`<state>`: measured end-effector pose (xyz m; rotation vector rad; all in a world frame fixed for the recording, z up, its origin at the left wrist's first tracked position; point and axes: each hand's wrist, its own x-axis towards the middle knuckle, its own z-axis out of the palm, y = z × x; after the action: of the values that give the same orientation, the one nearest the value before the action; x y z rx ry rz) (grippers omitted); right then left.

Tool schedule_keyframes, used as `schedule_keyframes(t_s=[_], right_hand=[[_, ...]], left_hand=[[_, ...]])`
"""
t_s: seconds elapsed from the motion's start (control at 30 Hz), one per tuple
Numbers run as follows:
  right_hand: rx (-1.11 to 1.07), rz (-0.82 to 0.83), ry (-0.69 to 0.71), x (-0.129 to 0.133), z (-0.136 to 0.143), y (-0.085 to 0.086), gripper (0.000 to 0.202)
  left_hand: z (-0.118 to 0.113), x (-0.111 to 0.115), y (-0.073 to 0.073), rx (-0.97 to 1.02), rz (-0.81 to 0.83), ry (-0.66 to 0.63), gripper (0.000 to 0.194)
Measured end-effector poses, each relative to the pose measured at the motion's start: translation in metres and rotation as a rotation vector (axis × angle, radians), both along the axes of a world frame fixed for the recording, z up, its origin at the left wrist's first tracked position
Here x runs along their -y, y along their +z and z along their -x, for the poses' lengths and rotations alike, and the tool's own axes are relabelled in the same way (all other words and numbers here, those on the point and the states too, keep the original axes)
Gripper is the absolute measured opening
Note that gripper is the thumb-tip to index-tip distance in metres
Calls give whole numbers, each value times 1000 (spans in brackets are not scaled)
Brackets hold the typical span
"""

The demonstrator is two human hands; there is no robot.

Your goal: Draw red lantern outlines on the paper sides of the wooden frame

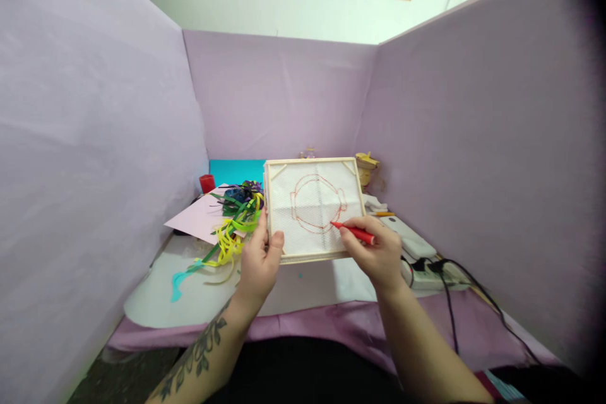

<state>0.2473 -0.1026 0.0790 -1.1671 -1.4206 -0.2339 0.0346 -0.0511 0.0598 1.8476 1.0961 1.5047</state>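
A wooden frame (279, 259) with white mesh stretched across it is tilted up in front of me. My left hand (260, 255) grips its lower left corner, thumb on the front and fingers behind. On the mesh (284, 221) is a red outline, roughly round, with a small tab on each side. My right hand (376, 252) pinches a red marker (357, 233); its tip meets or nearly meets the lower right of the outline. The hand's lower edge lies near the frame's lower right corner.
Yellow, green and purple paper strips (231, 233) lie left of the frame beside a pink sheet (196, 218). A red cup-like object (207, 184) and a blue sheet (234, 170) are behind. At right are a white box-like device (409, 237), a power strip (430, 276) and black cables (492, 306).
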Motion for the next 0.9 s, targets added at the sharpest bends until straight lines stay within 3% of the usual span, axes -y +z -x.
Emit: schedule_keyframes(t_s=[0.47, 0.9], right_hand=[[68, 7, 90, 1, -2, 1, 3], [60, 15, 89, 0, -3, 2, 4]], left_hand=[[0, 0, -1, -2, 11, -16, 64], [-1, 3, 2, -7, 42, -7, 64]])
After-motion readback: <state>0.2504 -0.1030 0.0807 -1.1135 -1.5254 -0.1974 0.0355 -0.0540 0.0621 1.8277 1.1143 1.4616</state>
